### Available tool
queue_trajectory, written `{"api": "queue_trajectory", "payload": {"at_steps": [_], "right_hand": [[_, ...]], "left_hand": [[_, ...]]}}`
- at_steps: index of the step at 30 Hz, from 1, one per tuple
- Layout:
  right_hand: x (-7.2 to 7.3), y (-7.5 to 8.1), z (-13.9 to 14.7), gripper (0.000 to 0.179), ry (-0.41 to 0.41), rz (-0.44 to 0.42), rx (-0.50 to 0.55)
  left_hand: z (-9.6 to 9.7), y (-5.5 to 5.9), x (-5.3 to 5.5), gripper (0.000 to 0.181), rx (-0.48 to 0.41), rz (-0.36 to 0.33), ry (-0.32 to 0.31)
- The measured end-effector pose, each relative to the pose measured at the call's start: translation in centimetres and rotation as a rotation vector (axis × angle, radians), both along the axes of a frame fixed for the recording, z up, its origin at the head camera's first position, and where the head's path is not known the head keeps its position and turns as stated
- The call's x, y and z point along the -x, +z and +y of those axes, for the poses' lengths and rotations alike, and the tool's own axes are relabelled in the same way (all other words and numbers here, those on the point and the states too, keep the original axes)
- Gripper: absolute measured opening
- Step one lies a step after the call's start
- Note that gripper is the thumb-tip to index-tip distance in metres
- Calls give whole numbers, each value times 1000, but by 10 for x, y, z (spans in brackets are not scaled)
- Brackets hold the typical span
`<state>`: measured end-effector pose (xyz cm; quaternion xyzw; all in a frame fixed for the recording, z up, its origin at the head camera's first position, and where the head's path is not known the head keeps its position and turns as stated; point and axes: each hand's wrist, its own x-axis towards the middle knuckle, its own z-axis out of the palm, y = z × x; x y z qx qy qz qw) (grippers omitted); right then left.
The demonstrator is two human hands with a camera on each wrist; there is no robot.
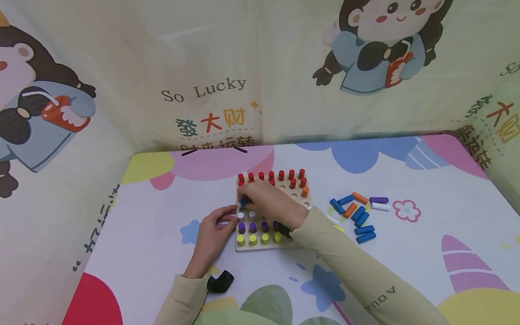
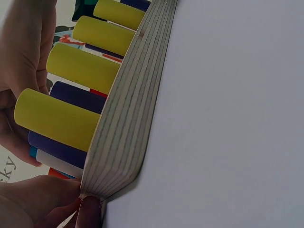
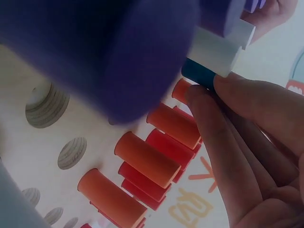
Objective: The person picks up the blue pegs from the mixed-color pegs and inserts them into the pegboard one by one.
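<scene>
A wooden pegboard (image 1: pixel 257 248) lies on the table with pegs standing in rows. Yellow pegs (image 1: pixel 253 239) fill part of the near row, then purple pegs (image 1: pixel 252 227) and white pegs (image 1: pixel 252 216). Orange pegs (image 3: pixel 147 159) and red pegs (image 1: pixel 281 174) stand farther back. Between thumb and fingers my right hand (image 1: pixel 274 202) pinches a blue peg (image 3: pixel 198 74) at the board's left side, between the white and orange rows. Whether its lower end is in a hole is hidden. My left hand (image 1: pixel 213 236) grips the board's left edge, thumb and finger at a corner.
Right of the board lie loose pegs: several blue pegs (image 1: pixel 337 206), orange pegs (image 1: pixel 350 210), a purple peg (image 1: pixel 379 200) and a white peg (image 1: pixel 380 207). A yellow peg (image 1: pixel 338 228) shows partly beside my right sleeve. Printed cloth walls (image 1: pixel 283 105) surround the table.
</scene>
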<state>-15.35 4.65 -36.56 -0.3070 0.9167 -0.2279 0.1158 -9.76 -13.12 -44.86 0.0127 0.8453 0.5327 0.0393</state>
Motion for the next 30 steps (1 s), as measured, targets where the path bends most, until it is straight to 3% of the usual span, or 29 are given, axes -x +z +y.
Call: {"api": "queue_trajectory", "payload": {"at_steps": [12,30], "right_hand": [[2,-1,-2,19,-3,-40,-11],[1,-3,-1,21,42,-17,-22]], "left_hand": [[1,3,-1,38,4,-20,2],[1,3,-2,38,0,-19,-1]]}}
